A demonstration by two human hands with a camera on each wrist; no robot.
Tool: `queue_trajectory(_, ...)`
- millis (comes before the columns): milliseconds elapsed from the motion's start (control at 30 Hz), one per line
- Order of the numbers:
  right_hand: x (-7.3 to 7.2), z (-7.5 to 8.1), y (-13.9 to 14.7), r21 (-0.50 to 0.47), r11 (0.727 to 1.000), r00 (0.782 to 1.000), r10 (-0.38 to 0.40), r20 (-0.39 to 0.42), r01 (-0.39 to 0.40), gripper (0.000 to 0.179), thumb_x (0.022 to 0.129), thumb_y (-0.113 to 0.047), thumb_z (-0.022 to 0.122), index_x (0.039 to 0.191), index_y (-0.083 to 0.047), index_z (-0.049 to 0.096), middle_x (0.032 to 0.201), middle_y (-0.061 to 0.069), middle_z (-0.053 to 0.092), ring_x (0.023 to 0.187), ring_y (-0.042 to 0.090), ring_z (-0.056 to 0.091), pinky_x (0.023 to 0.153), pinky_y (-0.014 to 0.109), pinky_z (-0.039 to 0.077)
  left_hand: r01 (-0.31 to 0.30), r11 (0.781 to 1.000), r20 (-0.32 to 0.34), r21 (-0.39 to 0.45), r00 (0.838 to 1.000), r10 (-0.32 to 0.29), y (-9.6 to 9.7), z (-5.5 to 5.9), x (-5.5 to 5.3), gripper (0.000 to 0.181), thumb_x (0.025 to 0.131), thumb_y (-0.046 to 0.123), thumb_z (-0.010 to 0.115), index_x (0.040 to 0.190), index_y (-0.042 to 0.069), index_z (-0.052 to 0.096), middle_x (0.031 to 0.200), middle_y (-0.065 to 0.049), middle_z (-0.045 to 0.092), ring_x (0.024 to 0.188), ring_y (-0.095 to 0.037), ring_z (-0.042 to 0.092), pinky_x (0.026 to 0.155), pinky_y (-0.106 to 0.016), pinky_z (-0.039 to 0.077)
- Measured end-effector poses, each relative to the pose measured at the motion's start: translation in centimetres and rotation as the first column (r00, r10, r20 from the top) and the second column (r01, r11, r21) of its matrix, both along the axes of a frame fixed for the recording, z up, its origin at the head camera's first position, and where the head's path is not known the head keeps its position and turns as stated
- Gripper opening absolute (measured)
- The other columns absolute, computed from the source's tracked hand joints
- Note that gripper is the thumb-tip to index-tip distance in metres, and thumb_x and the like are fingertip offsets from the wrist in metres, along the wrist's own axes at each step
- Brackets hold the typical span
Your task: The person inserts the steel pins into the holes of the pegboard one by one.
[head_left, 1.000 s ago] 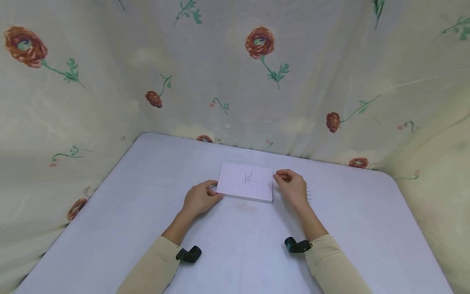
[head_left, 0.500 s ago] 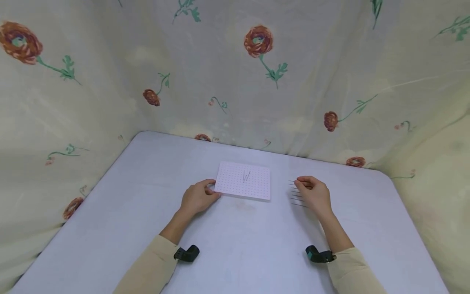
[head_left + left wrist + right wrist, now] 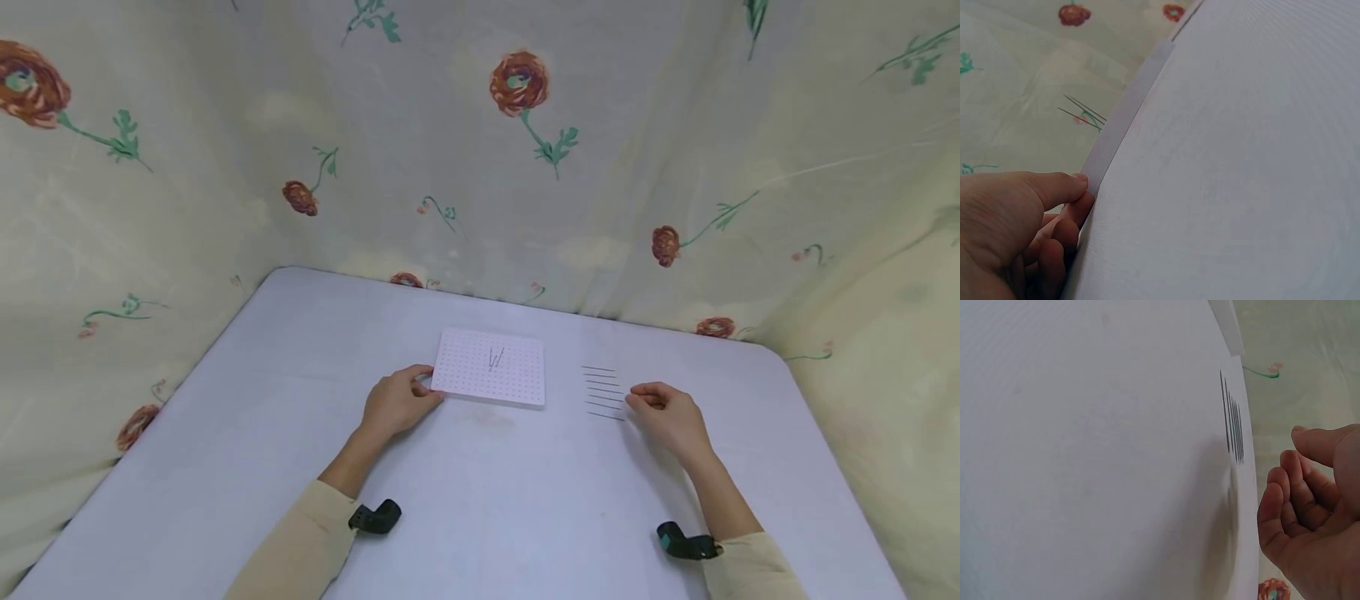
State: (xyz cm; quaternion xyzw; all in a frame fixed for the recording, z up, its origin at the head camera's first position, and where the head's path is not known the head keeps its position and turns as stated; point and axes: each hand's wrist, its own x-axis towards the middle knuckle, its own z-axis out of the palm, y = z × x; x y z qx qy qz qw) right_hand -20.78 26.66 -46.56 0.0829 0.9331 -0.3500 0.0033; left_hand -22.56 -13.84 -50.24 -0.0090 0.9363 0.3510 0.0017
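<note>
A white pegboard (image 3: 487, 387) with rows of small holes lies on the table. A few thin dark needle-like pins (image 3: 496, 358) stand upright or slightly tilted in it; their tips also show above the board edge (image 3: 1124, 125) in the left wrist view. My left hand (image 3: 393, 404) holds the board's near left corner between thumb and fingers. To the right, several more pins (image 3: 604, 396) lie in a row of parallel lines. Just right of that row hovers my right hand (image 3: 670, 421), fingers loosely bent. In the right wrist view its thumb and fingertips stand apart, holding nothing.
The white table (image 3: 480, 517) meets a flowered cloth (image 3: 450, 150) along its back and sides. Black wrist cameras (image 3: 377, 517) sit on both forearms over beige sleeves.
My right hand has moved from beside the board's right edge, over the row of pins, to the right of it, uncovering the row. The left hand stays at the board's corner.
</note>
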Motion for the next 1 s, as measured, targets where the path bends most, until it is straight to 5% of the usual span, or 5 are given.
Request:
queue_trajectory(500,1.5,-1.0,2.4,0.058,0.994,0.983,0.087,0.162,-0.097,0.034,0.099,-0.028,0.065,0.118,0.000,0.066,0.100,0.012,0.068,0.088,0.022,0.058,0.072,0.031,0.044,0.003,1.000,-0.012,0.005,1.000,-0.003,0.0,0.0,0.2,0.055,0.089,0.036,0.078,0.136,0.012,0.064,0.087,-0.002,0.077,0.071,-0.015,0.063,0.063,-0.028,0.043)
queue_trajectory(1000,1.7,-1.4,0.9,0.112,0.992,0.991,0.049,0.121,-0.063,0.027,0.095,-0.021,0.070,0.110,0.002,0.067,0.093,0.011,0.069,0.086,0.023,0.061,0.073,0.031,0.044,-0.007,1.000,0.007,0.014,1.000,0.007,0.1,0.2,0.2,0.055,0.089,0.036,0.078,0.136,0.012,0.064,0.085,-0.001,0.075,0.072,-0.015,0.062,0.063,-0.028,0.042)
